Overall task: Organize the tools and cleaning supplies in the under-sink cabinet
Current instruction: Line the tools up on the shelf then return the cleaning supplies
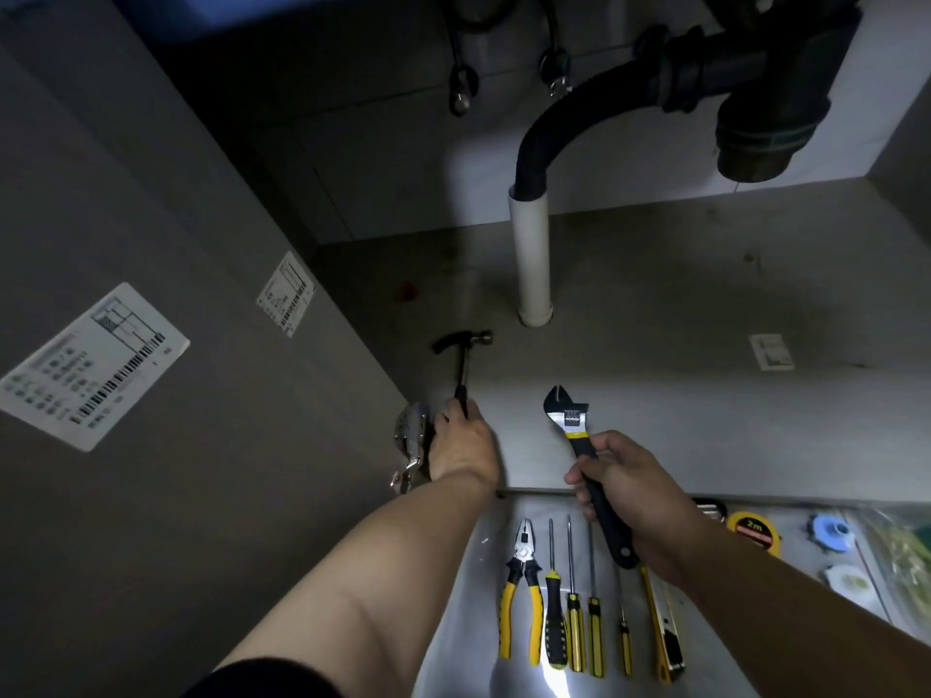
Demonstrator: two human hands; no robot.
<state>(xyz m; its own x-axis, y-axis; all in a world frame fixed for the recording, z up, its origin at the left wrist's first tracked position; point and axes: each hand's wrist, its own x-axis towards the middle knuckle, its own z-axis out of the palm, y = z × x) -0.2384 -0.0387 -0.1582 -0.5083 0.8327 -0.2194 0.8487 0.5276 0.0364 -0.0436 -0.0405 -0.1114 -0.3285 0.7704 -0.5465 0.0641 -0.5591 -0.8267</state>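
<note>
My left hand [461, 443] grips the black handle of a claw hammer [464, 352], whose head lies on the cabinet floor [705, 314] near the left wall. My right hand [637, 488] holds an adjustable wrench [579, 430] by its black and yellow handle, jaws pointing into the cabinet above its front edge. On the floor in front of the cabinet lie yellow-handled pliers [521, 581], several screwdrivers [572, 612] and a utility knife [665, 627], side by side.
A white drain pipe [531, 259] rises from the cabinet floor to a black hose and trap [755, 118]. A door hinge [410, 440] sits on the left wall by my left hand. A tape measure [753, 528] and blue and white round items [826, 531] lie at right.
</note>
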